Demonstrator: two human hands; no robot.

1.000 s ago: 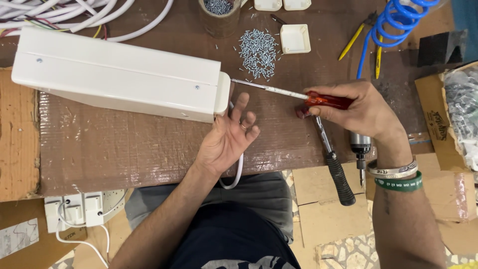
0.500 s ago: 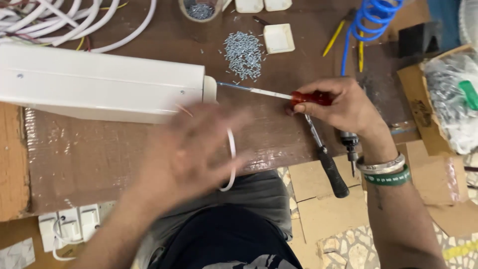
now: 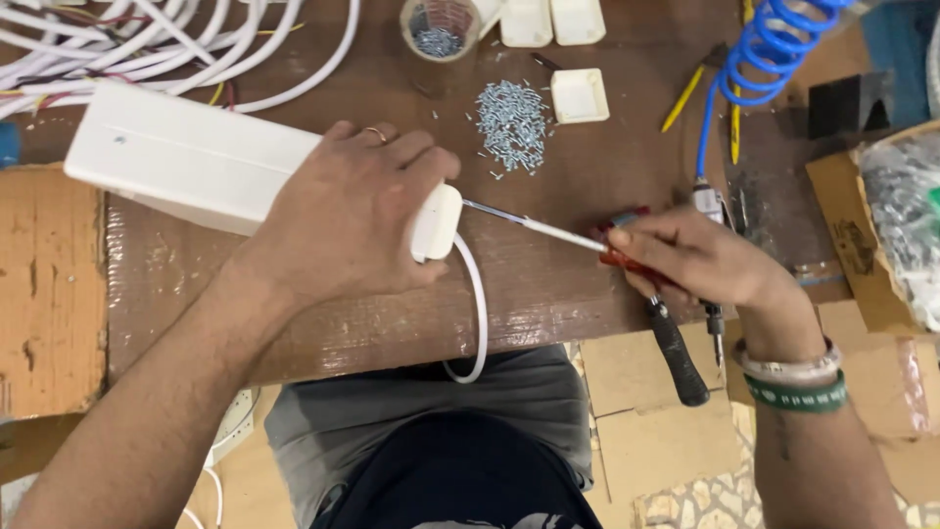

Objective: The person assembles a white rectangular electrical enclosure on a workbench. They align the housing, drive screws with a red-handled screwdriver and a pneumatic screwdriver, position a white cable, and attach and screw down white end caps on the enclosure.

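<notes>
At the centre of the brown worktop (image 3: 587, 186), the left hand (image 3: 357, 211) lay palm-down over the near end of a long white plastic housing (image 3: 186, 157), fingers curled around its rounded end cap and gripping it. From that end, toward three o'clock, ran the thin metal shaft of a red-handled screwdriver (image 3: 548, 230), its tip meeting the cap; the right hand (image 3: 700, 260) was closed around the red handle. Below the cap, at six o'clock, a white cable (image 3: 480, 313) looped off the table edge toward the person's lap. Just under the right hand, at five o'clock, lay a black-handled tool (image 3: 676, 353), partly hidden by the fingers. At twelve o'clock from the screwdriver shaft sat a loose heap of small silver screws (image 3: 511, 122), with a small square white cover (image 3: 580, 95) just beside it. Farther up stood a tape roll (image 3: 439, 34) holding more screws. At one o'clock a blue coiled hose (image 3: 774, 49) ran down to the table. White cables (image 3: 196, 39) filled the eleven o'clock corner.
</notes>
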